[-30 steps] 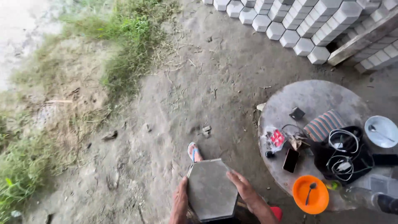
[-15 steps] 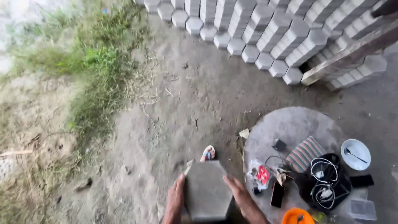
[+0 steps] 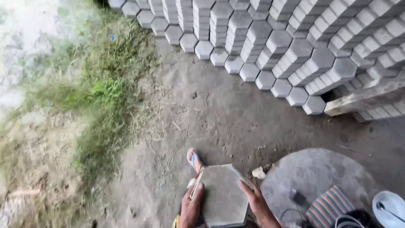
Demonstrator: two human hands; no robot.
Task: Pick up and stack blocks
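I carry a grey hexagonal concrete paver (image 3: 221, 195) flat in front of me, low in the head view. My left hand (image 3: 192, 207) grips its left edge and my right hand (image 3: 258, 204) grips its right edge. Just beyond the paver, my foot in a blue-strapped sandal (image 3: 193, 158) steps on the sandy ground. Ahead, across the top of the view, stand long rows of the same hexagonal pavers (image 3: 270, 46), stacked on edge in leaning columns.
A round concrete slab (image 3: 314, 175) lies at lower right, with a striped cloth (image 3: 331, 207), a small dark object and a white bowl (image 3: 390, 209) on it. A wooden beam (image 3: 365, 99) rests by the stacks. Grass (image 3: 101, 101) borders the bare dirt on the left.
I have walked forward with the paver in both hands. The stacked pavers are closer and larger, and the round slab with its clutter has slid toward the lower right edge.
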